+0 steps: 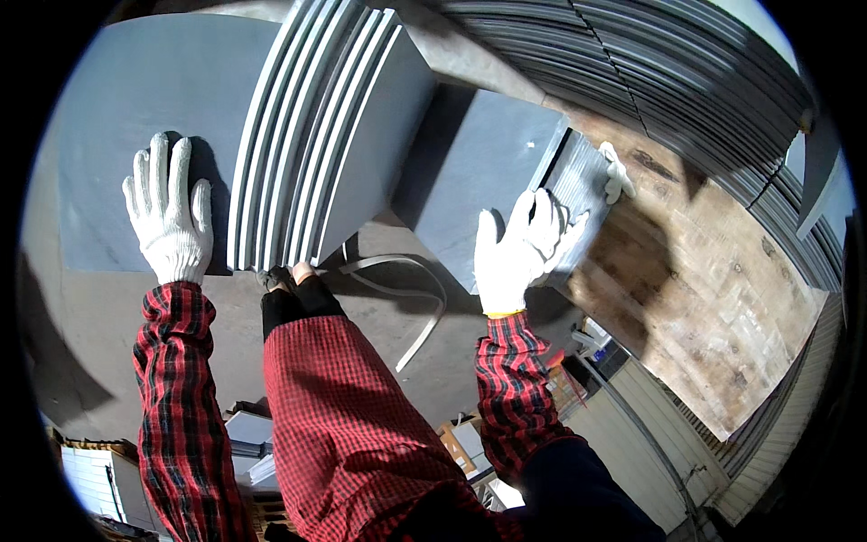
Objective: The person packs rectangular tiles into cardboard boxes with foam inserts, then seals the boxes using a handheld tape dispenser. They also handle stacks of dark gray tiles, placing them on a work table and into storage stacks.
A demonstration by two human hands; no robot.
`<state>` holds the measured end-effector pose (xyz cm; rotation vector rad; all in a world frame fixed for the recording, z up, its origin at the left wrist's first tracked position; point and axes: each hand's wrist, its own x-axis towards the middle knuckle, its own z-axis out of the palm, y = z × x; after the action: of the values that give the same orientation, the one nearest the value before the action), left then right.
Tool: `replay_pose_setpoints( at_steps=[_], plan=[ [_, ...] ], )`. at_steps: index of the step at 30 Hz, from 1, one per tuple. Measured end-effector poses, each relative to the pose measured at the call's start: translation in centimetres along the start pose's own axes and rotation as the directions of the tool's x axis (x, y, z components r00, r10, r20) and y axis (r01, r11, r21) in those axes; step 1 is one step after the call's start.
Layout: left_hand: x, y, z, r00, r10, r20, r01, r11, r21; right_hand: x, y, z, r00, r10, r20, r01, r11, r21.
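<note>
My left hand [168, 212], in a white knit glove, lies flat with spread fingers on a large smooth grey slab [99, 108]. My right hand [519, 253], gloved the same way, is at the side edge of another grey slab [488, 154]. Its thumb stands apart from the fingers, which reach over a ribbed stack of layered edges [582, 185]; how far they curl there is hard to make out. Between my hands several thick grey slabs [307, 135] stand close together, their pale edges facing me. Another white glove [617, 172] shows at the stack's far side, its wearer not visible.
A worn wooden board [704, 307] lies to the right. Long piles of grey slabs [632, 63] run along the upper right. A loose pale strap [406, 280] curls over the grey floor [379, 379]. My red checked garment [352, 397] fills the lower middle.
</note>
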<state>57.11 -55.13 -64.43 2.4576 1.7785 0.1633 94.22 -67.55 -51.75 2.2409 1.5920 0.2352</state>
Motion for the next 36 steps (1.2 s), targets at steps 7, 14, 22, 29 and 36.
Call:
replay_pose_setpoints(
  at_steps=[7, 14, 22, 29, 36],
  plan=[
    [-0.1, -0.3, -0.1, 1.0, 0.004, 0.002, -0.004, 1.0, -0.016, -0.2, 1.3, 0.9, 0.998, 0.052, 0.041, -0.052, 0.999, -0.003],
    [-0.2, -0.4, -0.1, 1.0, -0.01, 0.018, 0.01, 1.0, -0.011, 0.0, 2.7, 2.3, 0.979, 0.174, 0.106, -0.176, 0.984, 0.009],
    [0.1, -0.1, -0.1, 1.0, 0.004, -0.005, -0.004, 1.0, -0.005, 0.6, 2.1, 1.4, 0.942, 0.277, 0.191, -0.291, 0.955, 0.052],
    [0.2, -0.3, -0.2, 1.0, 0.006, 0.006, -0.006, 1.0, 0.005, 1.0, 1.9, 0.5, 0.902, 0.28, 0.329, -0.342, 0.928, 0.148],
    [-0.1, -0.4, -0.7, 1.0, -0.006, 0.029, 0.006, 1.0, -0.014, -0.8, 0.1, 1.1, 0.905, 0.304, 0.297, -0.419, 0.756, 0.502]
  ],
)
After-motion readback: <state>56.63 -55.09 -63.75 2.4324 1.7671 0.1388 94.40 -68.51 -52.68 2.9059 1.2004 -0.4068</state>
